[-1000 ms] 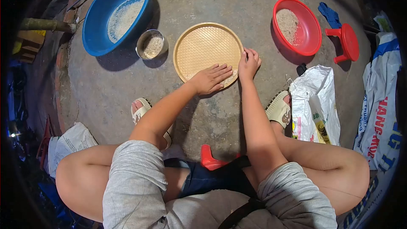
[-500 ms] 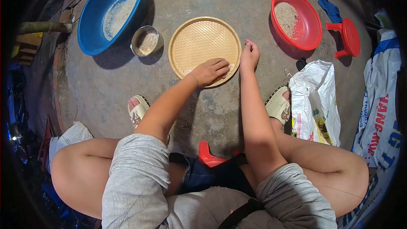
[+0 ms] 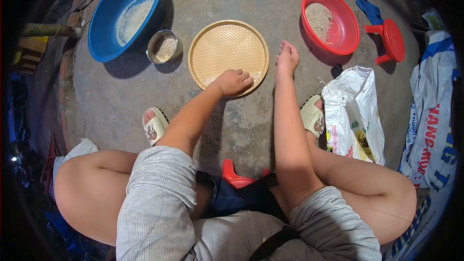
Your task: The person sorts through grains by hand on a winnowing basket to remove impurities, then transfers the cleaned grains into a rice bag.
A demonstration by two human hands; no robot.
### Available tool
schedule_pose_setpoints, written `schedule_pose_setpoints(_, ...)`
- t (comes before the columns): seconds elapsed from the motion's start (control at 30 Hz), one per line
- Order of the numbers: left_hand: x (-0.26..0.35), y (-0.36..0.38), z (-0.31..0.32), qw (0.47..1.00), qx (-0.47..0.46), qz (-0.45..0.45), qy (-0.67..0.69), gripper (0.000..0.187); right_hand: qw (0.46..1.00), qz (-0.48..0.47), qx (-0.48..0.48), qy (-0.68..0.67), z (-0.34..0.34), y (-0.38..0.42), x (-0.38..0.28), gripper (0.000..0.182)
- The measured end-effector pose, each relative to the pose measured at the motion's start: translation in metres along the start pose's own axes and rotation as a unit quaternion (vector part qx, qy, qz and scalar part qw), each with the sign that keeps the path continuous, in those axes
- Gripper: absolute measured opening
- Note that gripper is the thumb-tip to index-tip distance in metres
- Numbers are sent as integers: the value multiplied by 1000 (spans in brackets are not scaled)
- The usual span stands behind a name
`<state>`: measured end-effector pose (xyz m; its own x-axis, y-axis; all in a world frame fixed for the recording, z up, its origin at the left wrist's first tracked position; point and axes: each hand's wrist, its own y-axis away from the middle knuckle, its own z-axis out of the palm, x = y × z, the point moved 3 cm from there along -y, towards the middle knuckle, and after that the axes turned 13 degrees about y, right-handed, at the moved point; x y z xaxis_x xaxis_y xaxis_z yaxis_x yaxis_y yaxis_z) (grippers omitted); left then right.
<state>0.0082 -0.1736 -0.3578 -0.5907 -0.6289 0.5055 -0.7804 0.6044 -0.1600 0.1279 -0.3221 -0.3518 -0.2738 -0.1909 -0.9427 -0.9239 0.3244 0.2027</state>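
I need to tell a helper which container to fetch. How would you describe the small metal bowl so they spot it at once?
Start at the big blue basin at the far left of the concrete floor. Tucked against its right side, between it and the round woven tray, sits the metal bowl. It is the smallest vessel here and the only shiny steel one, with pale grain inside.

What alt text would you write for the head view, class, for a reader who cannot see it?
A seated person's left hand rests curled on the near edge of a round woven tray on a concrete floor, the right hand lifted beside it. A blue basin, a small metal bowl and a red basin hold grain.
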Motion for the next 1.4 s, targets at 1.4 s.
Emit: schedule_pose_setpoints(1.4, -6, 30, -192, 553, 502, -152, 647, 30, 609, 428, -488, -456, 121, 126, -45, 28)
